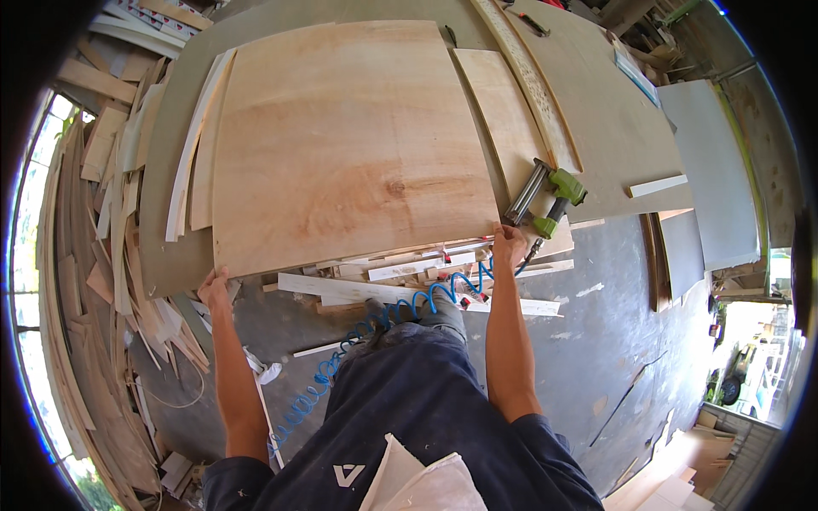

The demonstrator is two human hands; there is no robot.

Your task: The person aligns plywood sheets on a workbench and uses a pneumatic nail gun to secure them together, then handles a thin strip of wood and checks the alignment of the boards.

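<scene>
A large plywood panel (349, 145) lies on the workbench (613, 153) in front of me. My left hand (214, 288) pinches its near left corner, and my right hand (509, 245) grips its near right corner. Just beyond my right hand, a green nail gun (558, 200) with a silver magazine rests on a narrower plywood strip (498, 102). A coiled blue air hose (430, 298) runs from the gun's side down past my legs to the lower left.
Stacked wood offcuts (94, 255) lean along the left. Loose white-edged strips (341, 288) lie below the bench's near edge. A long narrow board (532, 81) lies to the panel's right, and grey sheets (707, 170) stand at the far right.
</scene>
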